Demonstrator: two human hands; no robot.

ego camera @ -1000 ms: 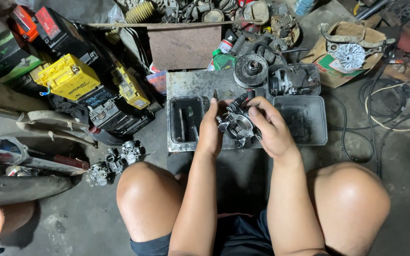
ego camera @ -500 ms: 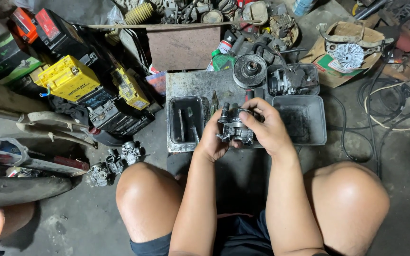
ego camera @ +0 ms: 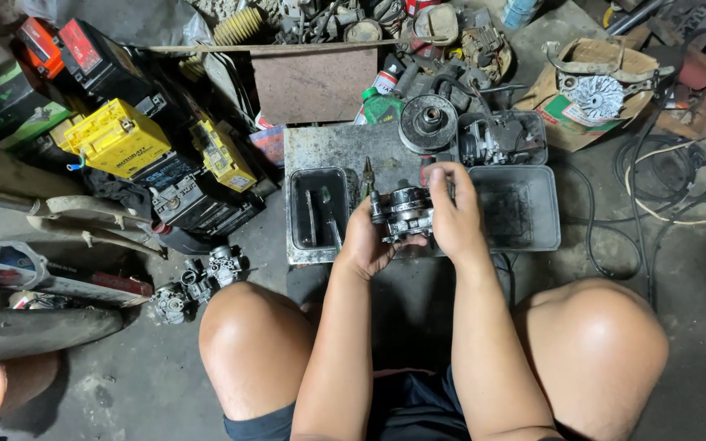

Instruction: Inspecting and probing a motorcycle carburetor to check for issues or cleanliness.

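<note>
- Your left hand [ego camera: 367, 243] and right hand [ego camera: 453, 214] both close their fingers around the small metal engine part [ego camera: 404, 215]; it sat lower and looser in your grip a second ago, now raised and level.
- The part hangs just over the grey metal tray [ego camera: 328, 147].
- On that tray: a black tub [ego camera: 318, 208] left of the part, a grey tub [ego camera: 520, 208] right, a round pulley [ego camera: 428, 124] beyond.
</note>
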